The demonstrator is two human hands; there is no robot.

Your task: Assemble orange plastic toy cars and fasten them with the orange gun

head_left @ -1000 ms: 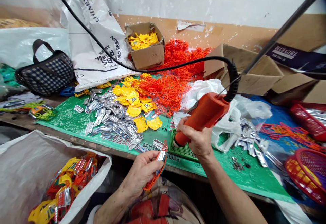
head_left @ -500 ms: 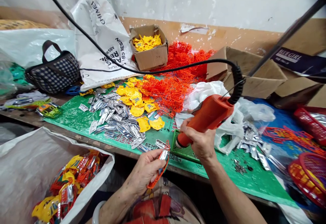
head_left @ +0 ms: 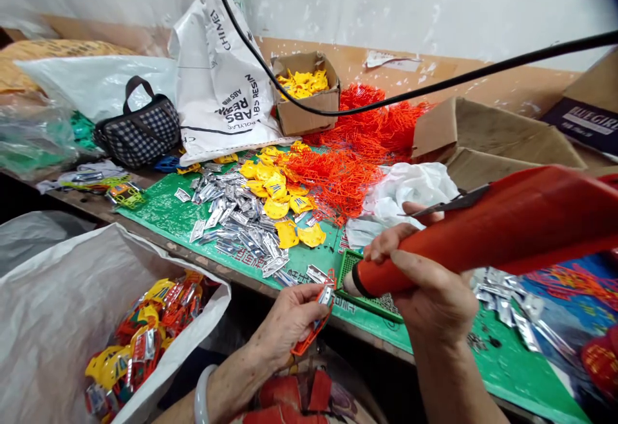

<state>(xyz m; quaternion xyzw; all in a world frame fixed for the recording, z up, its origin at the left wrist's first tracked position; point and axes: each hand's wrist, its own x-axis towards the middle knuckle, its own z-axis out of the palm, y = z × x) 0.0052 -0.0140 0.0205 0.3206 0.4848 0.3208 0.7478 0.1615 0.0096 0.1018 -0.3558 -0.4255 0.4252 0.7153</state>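
My left hand (head_left: 293, 321) pinches a small orange plastic frame part (head_left: 309, 339) with a silver piece (head_left: 326, 295) on it, just off the table's front edge. My right hand (head_left: 429, 289) wraps round a corded red electric screwdriver (head_left: 463, 244), tilted with its nose low at the left. That nose is over the green plastic tray (head_left: 348, 262), which holds small metal bits, probably screws; I cannot tell whether it touches them. Left of the tray lie a heap of silver pieces (head_left: 241, 221) and several yellow plastic parts (head_left: 276, 186).
A white sack (head_left: 212, 266) of yellow and orange pieces stands open at front left. Behind are a carton (head_left: 309, 112) of yellow parts, a tangle of orange frames (head_left: 357, 147), a larger carton (head_left: 512, 131) and a checked bag (head_left: 140, 128). A black cable (head_left: 386, 102) crosses overhead.
My right hand has tipped the screwdriver from steep to nearly level, its nose now over the tray. The view has shifted right relative to my left hand's steady hold, and the cable has swung.
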